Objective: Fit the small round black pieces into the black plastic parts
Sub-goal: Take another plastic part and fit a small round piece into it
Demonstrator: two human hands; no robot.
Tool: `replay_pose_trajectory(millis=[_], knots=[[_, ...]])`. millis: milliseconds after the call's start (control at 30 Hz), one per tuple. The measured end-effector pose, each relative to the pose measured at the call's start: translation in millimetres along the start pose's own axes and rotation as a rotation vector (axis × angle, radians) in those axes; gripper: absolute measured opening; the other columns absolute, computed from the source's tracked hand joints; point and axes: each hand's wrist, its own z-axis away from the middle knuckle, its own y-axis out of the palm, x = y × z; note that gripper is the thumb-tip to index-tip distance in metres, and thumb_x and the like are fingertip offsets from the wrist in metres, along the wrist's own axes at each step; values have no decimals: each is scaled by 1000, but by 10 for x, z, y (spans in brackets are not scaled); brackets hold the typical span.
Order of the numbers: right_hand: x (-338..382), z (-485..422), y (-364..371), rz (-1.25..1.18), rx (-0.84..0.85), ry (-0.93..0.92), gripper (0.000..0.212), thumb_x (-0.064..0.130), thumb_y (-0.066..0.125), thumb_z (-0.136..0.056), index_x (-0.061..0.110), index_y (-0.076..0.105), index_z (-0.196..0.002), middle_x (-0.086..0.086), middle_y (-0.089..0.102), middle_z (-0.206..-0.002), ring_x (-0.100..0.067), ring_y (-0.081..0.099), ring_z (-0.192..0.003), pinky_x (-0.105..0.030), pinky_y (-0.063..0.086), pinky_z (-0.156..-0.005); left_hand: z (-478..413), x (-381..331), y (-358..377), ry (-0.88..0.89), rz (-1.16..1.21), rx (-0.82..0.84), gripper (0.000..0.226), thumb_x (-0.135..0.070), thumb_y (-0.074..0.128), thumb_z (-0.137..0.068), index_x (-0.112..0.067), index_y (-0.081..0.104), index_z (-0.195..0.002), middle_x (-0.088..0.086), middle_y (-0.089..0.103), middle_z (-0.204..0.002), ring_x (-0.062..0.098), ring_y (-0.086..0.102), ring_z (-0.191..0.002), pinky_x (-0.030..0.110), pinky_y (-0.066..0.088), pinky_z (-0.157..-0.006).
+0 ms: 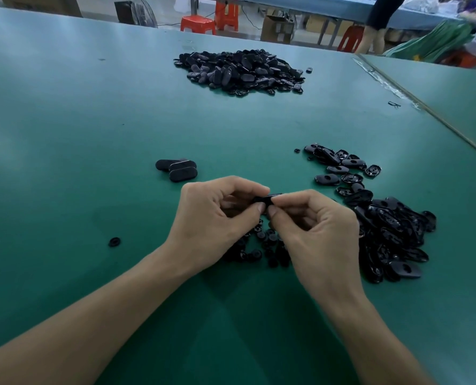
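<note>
Fingers point(245, 184) of the left hand point(214, 218) and right hand point(317, 234) are closed on one black plastic part point(270, 197), held mid-frame, long axis lying left-right.

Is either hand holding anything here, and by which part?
Both hold one black plastic part between them: the left hand pinches its left end, the right hand its right end, with thumb and fingertips. Most of it is hidden.

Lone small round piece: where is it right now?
Head view: the lone round piece lies on the green table, left of the left hand, apart from the heap of round pieces to its right.
</note>
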Motion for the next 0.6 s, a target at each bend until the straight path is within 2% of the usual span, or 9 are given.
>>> replay_pose_trajectory(millis=[100,233,300,433,533,600], knots=[[-3,2,-6,4,-21,20,19,9,78,-82,26,71,-81,12,74,-73,-6,71,-69,-19,54,-64,9,3,1,61,-61,1,30,1,73,-80,-26,75,-93,-9,78,-87,6,75,-78,17,56,-73],[14,14,6,41,-11,-5,20,7,76,-84,27,76,-84,15,74,-76,-5,72,-72,-26,58,-71,5,0,-2,122,-126,-8,28,4,73,-81,-20,75,-95,-13,76,-89,4,74,-79,16,56,-73],[25,29,23,33,-4,-21,19,7,75,-85,25,78,-91,17,75,-81,-4,72,-76,-27,58,-74,-1,-6,-8,109,-124,-28,27,1,74,-81,-24,74,-94,-12,76,-87,6,74,-79,18,56,-75],[52,57,40,52,13,-79,20,9,74,-87,21,79,-102,15,76,-90,0,71,-86,-18,55,-79,-16,-23,-16,32,-54,-56,24,-9,75,-80,-29,72,-94,-8,77,-88,9,74,-80,21,57,-77],[46,49,31,74,11,-120,21,8,74,-86,22,79,-101,16,73,-90,-2,69,-84,-13,50,-73,-21,-29,-23,3,-28,-35,25,-3,75,-82,-25,72,-93,-7,76,-88,9,73,-79,19,56,-75],[30,23,9,74,3,-111,24,11,75,-87,30,78,-101,15,69,-90,-8,67,-82,-15,50,-69,-20,-24,-25,-17,-10,-14,24,-2,75,-83,-24,72,-92,-4,76,-87,13,73,-78,23,57,-74]])
